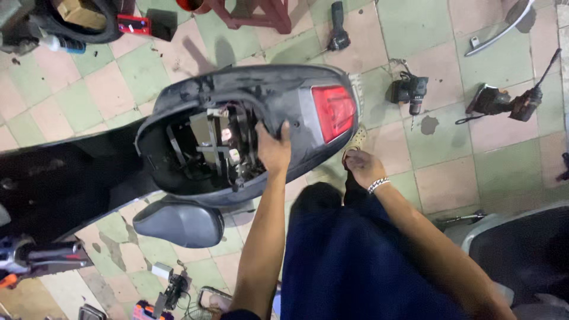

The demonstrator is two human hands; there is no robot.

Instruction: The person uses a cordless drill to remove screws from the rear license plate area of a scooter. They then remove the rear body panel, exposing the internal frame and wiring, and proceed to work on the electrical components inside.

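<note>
- cordless drill (410, 92): on the tiled floor (450, 148), beyond the right hand.
- second power tool (510, 104): further right.
- black torch (338, 26): far beyond both hands.
- detached seat (181, 222): left of the left forearm.

Left hand's (274, 151) fingertips hidden inside the scooter body (237, 127); right hand's (363, 168) fingers hidden beneath its tail.

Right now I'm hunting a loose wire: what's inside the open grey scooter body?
Inside the grey scooter body: black straps, metal brackets and small white connectors. The left hand and rim cover what lies beneath.
</note>
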